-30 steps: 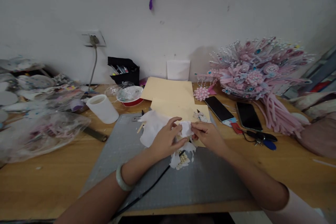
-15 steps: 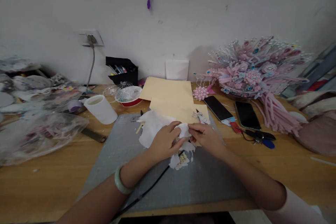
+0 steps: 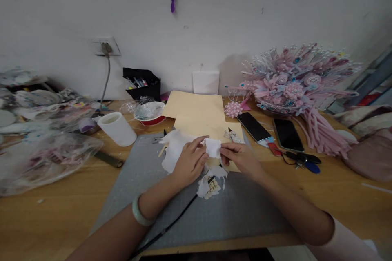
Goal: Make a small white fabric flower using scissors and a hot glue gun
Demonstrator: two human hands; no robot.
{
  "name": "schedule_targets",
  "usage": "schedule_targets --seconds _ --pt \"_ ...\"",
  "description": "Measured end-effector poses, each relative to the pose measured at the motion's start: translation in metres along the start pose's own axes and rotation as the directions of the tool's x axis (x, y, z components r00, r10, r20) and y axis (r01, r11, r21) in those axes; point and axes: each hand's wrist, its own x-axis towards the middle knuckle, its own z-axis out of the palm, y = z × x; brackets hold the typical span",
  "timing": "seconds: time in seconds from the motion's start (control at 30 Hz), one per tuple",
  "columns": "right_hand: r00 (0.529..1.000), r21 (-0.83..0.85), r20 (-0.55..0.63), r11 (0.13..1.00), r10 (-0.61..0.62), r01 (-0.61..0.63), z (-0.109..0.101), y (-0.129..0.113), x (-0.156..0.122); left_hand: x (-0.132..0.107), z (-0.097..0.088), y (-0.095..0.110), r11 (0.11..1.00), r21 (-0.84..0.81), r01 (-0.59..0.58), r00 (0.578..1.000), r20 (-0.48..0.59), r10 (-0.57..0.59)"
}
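Observation:
Between my two hands, above the grey cutting mat (image 3: 147, 195), is a small white piece of fabric or felt (image 3: 212, 148). My right hand (image 3: 240, 157) pinches its right edge between thumb and fingers. On its left side, my left hand (image 3: 190, 161) has thumb and fingertips at the edge, closed on it. A larger white sheet with a ragged outline (image 3: 172, 153) lies under and left of my left hand. Below the hands, white scraps (image 3: 219, 171) lie around a small gold-patterned piece (image 3: 213, 187), with a black cord (image 3: 180, 214) leading up to it.
Beige card sheets (image 3: 196, 108) lie behind the hands. To the right are two phones (image 3: 253, 126), scissors (image 3: 303, 157) and a pink beaded headdress (image 3: 294, 85). A white roll (image 3: 118, 129), a red-rimmed bowl (image 3: 150, 113) and bagged materials (image 3: 52, 159) sit left.
The small white piece now shows flatter and more fully between my hands. My left fingers have shifted left, toward its edge, and the right hand stays at the right edge.

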Motion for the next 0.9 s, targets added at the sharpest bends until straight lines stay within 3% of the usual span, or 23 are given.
schedule_targets --seconds 0.13,0.3,0.47,0.63,0.77,0.9 --pt "0.999 0.042 0.05 0.999 0.021 -0.023 -0.001 0.0 0.0 0.003 -0.003 0.002 0.991 -0.131 0.006 0.997 0.082 0.005" --pt "0.992 0.121 0.08 0.987 0.099 -0.108 -0.001 0.006 0.0 0.003 -0.008 -0.005 0.953 -0.293 -0.079 0.977 0.167 0.132" --pt "0.985 0.159 0.083 0.973 0.153 -0.165 0.001 0.009 0.001 0.006 -0.009 -0.01 0.954 -0.218 -0.208 0.941 0.222 0.256" --pt "0.976 0.165 0.134 0.967 0.173 -0.194 0.002 0.01 0.0 0.007 -0.01 -0.009 0.945 0.031 -0.325 0.942 0.099 0.32" --pt "0.98 0.167 0.094 0.968 0.175 -0.188 0.002 0.008 0.0 0.004 -0.012 -0.009 0.933 0.238 -0.271 0.957 -0.037 0.287" --pt "0.985 0.183 0.029 0.968 0.168 -0.171 0.001 0.007 0.002 0.001 -0.01 -0.013 0.935 0.228 -0.272 0.946 -0.114 0.303"
